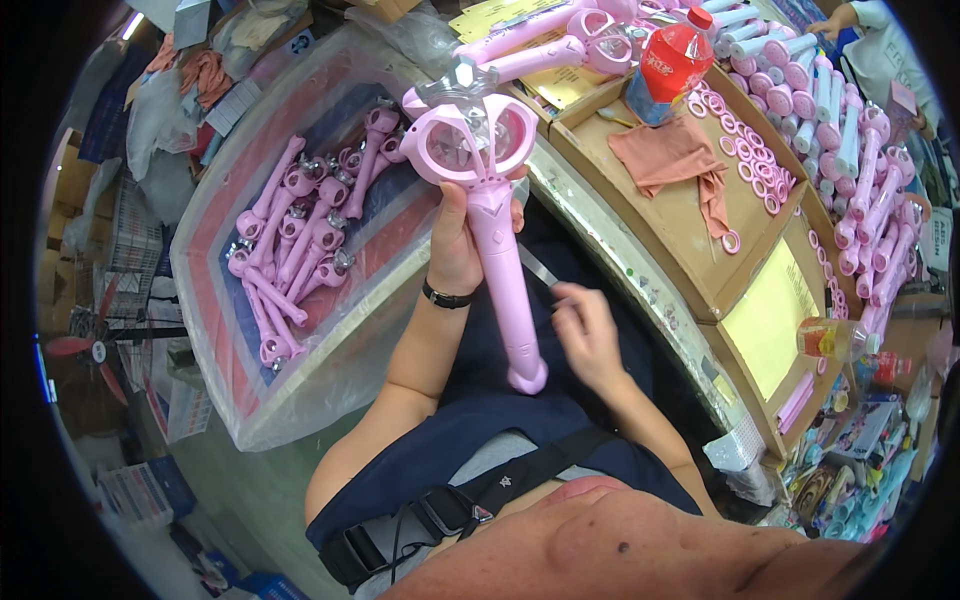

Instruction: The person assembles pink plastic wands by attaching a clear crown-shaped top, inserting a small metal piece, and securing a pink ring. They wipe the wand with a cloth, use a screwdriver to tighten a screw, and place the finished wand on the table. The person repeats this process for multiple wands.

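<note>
A pink toy wand stands up before me, with my left hand closed round it just below its ring-shaped head. Clear faceted plastic shows inside the head, and a silvery clear crystal piece tops it. To the right of the wand's handle, my right hand is curled, fingers pinched together. From its fingertips a thin silvery strip-like tool points up toward the wand, apart from the handle as far as I can see. The tool's exact kind is too small to make out.
At left, a plastic-lined bin holds several pink wands. On the right-hand bench, a cardboard tray carries pink rings, a salmon cloth and a red-labelled bottle. Beyond lie piled wands and a yellow-labelled bottle. Another person's hand shows top right.
</note>
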Available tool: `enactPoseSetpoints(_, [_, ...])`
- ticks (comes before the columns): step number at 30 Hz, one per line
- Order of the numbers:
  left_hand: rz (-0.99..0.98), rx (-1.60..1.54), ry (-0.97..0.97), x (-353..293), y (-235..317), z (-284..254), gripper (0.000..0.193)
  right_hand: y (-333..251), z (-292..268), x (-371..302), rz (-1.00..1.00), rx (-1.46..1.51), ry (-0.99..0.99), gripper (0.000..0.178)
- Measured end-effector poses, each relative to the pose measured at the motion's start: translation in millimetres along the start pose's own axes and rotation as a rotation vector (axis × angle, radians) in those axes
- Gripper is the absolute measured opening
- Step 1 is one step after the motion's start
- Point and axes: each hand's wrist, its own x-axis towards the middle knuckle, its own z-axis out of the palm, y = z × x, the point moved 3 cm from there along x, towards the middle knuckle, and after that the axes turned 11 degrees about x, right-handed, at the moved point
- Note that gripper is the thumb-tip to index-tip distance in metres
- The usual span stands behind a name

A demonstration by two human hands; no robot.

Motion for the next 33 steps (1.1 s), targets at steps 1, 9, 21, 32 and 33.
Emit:
enactPoseSetpoints(1, [-0.008, 0.002, -0.004, 0, 1, 0, 0.069, -12, -13, 4, -0.077, -0.057, 0.144, 0.025])
enactPoseSetpoints(9, [0.004, 0.087, 0.025, -8, -5, 8, 0.057, -108, -30, 17, -0.544, -0.187, 0.133, 0.023])
enactPoseSetpoints(21, [0.020, 0.221, -0.001, -15, -1, 7, 0.053, -125, -24, 23, -0.587, -0.275, 0.111, 0.023])
enactPoseSetpoints(32, [0.081, 0.480, 0.046, -23, 0, -2, 0.056, -111, -34, 31, -0.181, -0.062, 0.069, 0.021])
enactPoseSetpoints(33, [0.094, 0.509, 0.038, -24, 1, -3, 0.060, -109, -37, 33, -0.090, 0.017, 0.031, 0.023])
